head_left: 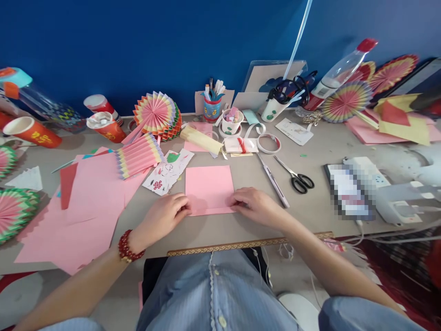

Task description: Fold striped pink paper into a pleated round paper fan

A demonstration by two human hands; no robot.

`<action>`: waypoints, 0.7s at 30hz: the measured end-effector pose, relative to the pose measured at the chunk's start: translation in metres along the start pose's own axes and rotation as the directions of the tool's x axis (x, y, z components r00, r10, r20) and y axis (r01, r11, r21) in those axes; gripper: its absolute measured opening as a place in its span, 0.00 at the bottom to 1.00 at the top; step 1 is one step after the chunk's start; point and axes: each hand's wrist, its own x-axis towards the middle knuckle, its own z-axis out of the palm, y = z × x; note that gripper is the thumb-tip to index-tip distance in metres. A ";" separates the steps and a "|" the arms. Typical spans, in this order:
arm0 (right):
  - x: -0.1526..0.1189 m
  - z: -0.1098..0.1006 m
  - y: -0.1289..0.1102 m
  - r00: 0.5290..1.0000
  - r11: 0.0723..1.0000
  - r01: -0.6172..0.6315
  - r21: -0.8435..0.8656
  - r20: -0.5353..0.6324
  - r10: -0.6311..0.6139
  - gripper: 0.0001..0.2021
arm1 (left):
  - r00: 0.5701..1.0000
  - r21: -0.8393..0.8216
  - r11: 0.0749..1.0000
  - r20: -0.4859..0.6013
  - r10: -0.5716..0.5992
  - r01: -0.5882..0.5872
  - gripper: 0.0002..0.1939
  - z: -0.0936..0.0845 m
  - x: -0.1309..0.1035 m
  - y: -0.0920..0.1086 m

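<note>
A pink sheet of paper (209, 186) lies flat on the desk in front of me, with a crease or narrow folded strip along its near edge. My left hand (168, 211) grips the sheet's near left corner, fingers curled and pressed together. At the near right corner, my right hand (253, 205) does the same with thumb and fingers closed on the edge. A white card with drawings (168, 171) lies just beyond my left hand. To the right of the sheet are a utility knife (274, 181) and black-handled scissors (298, 177).
Loose pink sheets (93, 197) and a pleated striped paper (139, 156) cover the left. Paper fans (155, 112), cups (106, 126), a tape roll (269, 143) and a pen holder (212, 108) line the back. A phone (349, 191) and power strip (382, 184) lie right.
</note>
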 end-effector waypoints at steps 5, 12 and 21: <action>0.000 0.001 0.002 1.000 0.999 0.021 0.034 0.015 -0.022 0.08 | 0.999 0.002 1.000 0.042 -0.032 0.032 0.10 0.000 0.001 0.000; 0.002 0.001 0.003 0.999 0.999 0.031 0.038 0.022 -0.032 0.09 | 0.997 0.004 0.999 0.062 -0.044 0.044 0.10 -0.002 0.000 0.003; 0.000 0.003 0.001 1.000 1.000 0.015 0.007 0.013 -0.015 0.08 | 0.998 0.000 0.999 0.049 -0.033 0.033 0.09 -0.002 0.001 0.003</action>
